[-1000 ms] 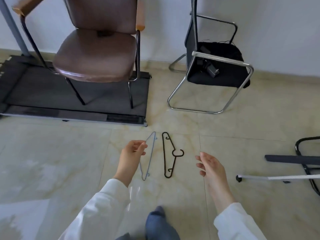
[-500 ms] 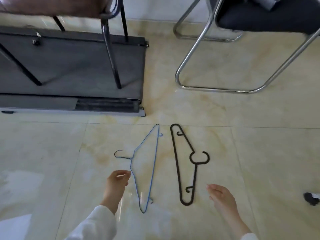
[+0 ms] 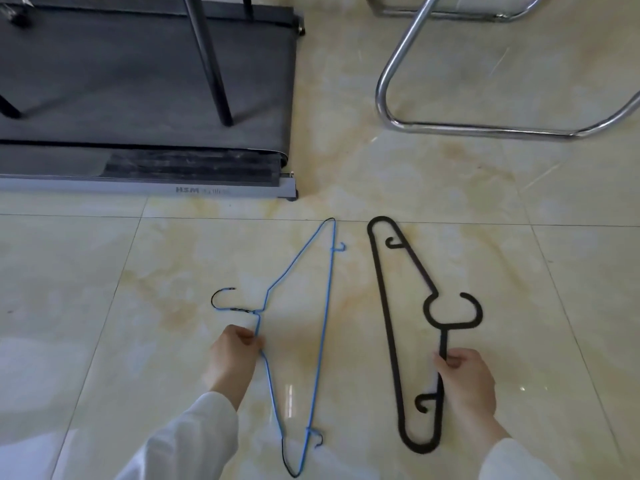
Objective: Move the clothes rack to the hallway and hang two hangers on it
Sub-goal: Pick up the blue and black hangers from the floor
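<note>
Blue wire hanger (image 3: 322,327) pinched in left hand (image 3: 232,358) fingers, thick black hanger (image 3: 389,327) in right hand (image 3: 465,377) fingers.

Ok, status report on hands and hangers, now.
Left hand pinching blue wire hanger. Right hand closed on black plastic hanger. Both hangers flat on floor, side by side, apart. Nothing between them; rack not in view.

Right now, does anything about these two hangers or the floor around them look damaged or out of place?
The blue wire hanger looks worn: its coating is dark at the hook and the near tip, apparently rubbed off. The black plastic hanger looks intact. Both lie flat on the tile floor, the left hand and right hand each pinching one.
</note>
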Available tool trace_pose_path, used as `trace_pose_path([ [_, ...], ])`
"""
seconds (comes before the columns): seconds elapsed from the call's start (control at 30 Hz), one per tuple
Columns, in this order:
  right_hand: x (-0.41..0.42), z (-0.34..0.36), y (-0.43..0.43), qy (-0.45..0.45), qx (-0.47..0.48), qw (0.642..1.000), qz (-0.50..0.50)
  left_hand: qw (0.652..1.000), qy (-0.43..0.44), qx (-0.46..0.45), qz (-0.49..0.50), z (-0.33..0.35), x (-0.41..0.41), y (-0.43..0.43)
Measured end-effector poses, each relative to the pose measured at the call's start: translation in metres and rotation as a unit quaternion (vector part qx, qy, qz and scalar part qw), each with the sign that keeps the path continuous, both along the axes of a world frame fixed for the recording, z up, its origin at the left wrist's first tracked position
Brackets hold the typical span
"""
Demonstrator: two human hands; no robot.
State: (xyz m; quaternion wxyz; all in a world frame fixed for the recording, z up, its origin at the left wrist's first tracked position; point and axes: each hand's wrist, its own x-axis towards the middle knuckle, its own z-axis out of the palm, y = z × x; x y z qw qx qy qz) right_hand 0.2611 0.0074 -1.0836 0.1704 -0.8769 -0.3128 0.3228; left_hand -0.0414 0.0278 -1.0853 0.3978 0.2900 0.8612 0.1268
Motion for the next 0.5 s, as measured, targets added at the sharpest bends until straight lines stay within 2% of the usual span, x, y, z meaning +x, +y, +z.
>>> trace_pose_path([
  [0.17, 0.003, -0.003, 0.002, 0.01, -0.026, 1.0, 0.011, 1.0, 0.008, -0.003, -0.015, 0.0, 0.003, 0.005],
  [0.3, 0.004, 0.014, 0.006, 0.045, -0.043, 0.998, 0.032, 0.997, -0.059, 0.046, 0.016, 0.015, 0.004, 0.003],
  [0.4, 0.0, 0.052, -0.003, 0.1, -0.038, 0.994, 0.012, 0.987, -0.151, 0.04, 0.04, 0.054, 0.013, -0.002],
  [0.5, -0.007, 0.111, -0.019, 0.102, -0.026, 0.994, 0.017, 0.984, -0.174, 0.023, -0.021, 0.114, 0.03, -0.004],
])
